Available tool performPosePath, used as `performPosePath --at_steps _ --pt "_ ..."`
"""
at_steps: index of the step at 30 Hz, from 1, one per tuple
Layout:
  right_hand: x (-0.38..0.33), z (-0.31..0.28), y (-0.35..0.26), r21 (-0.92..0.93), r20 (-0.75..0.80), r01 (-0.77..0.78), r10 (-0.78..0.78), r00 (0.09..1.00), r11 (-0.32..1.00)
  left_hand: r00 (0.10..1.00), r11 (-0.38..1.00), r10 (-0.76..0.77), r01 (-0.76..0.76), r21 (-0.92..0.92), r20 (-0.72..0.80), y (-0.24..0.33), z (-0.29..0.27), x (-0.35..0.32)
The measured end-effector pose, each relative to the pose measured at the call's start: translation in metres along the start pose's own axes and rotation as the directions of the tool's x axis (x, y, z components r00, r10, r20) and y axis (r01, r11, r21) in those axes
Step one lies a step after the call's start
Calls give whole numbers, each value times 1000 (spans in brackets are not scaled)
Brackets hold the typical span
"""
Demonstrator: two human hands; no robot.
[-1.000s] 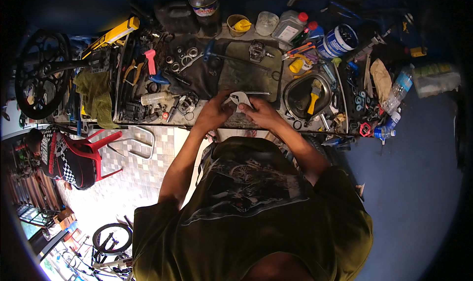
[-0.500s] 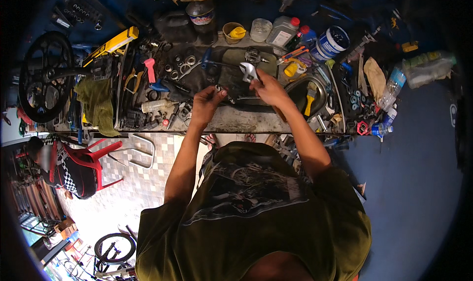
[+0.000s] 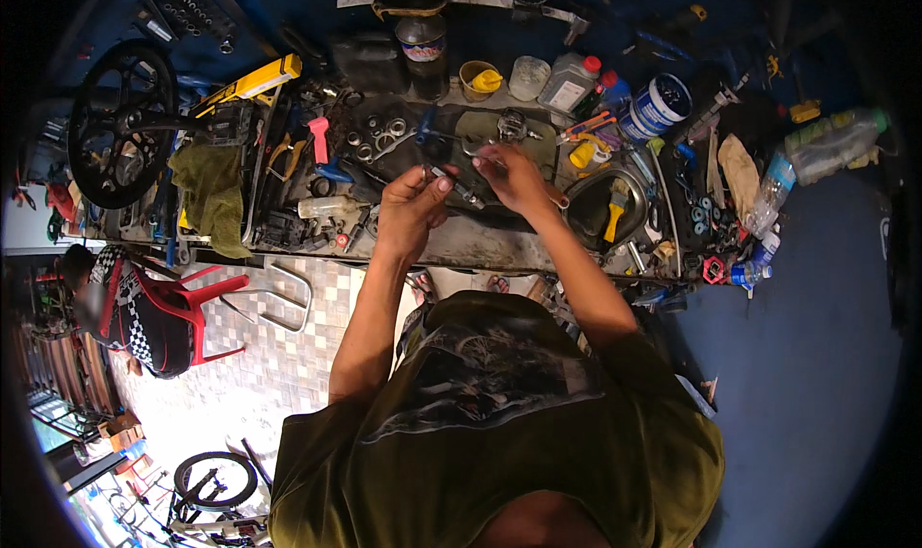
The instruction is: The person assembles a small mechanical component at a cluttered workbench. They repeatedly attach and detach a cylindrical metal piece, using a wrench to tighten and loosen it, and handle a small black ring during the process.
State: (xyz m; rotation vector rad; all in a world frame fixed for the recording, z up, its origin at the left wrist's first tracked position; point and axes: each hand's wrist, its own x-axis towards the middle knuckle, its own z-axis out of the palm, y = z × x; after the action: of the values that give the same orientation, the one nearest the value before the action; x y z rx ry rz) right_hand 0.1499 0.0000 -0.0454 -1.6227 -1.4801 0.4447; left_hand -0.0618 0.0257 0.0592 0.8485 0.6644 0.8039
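Observation:
My left hand (image 3: 411, 212) is closed, with thumb and fingers pinching a small dark metal shaft (image 3: 469, 196) that slants down to the right over the workbench. Just right of it, my right hand (image 3: 519, 181) curls round an adjustable wrench, mostly hidden by the fingers. A brownish handle end (image 3: 558, 197) shows beside that wrist. The fingertips are close to the shaft; whether they touch it I cannot tell. Behind the hands lie a blue-handled tool (image 3: 424, 125) and several metal rings (image 3: 396, 126).
A metal tray (image 3: 636, 223) with a yellow brush (image 3: 616, 212) lies right of my right forearm. Bottles, a yellow-brown tub (image 3: 471, 71) and a white-blue bucket (image 3: 629, 123) line the back. Left are a green rag (image 3: 209, 200) and a black crankset (image 3: 86, 154). A person sits on a red chair (image 3: 206, 298).
My right hand has turned and come closer to the left, and the wrench's silver jaws no longer show plainly. The shaft in my left hand shows more. The view has shifted slightly.

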Motion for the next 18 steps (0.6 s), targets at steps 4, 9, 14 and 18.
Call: performPosePath --at_steps 4,9,14,18 --pt "-32 -37 -74 576 529 -636 359 769 514 992 993 115 -115 -2 45 6 0 -2" --pt "-50 -51 -117 773 572 -598 174 801 211 990 991 127 -130 40 62 12 10 0" --pt "-58 -55 -127 752 654 -657 168 737 -47 969 984 177 -176 -20 172 17 17 -4" --pt "-61 -55 -130 755 653 -648 31 757 -98 951 985 169 -156 -72 258 28 24 -7"
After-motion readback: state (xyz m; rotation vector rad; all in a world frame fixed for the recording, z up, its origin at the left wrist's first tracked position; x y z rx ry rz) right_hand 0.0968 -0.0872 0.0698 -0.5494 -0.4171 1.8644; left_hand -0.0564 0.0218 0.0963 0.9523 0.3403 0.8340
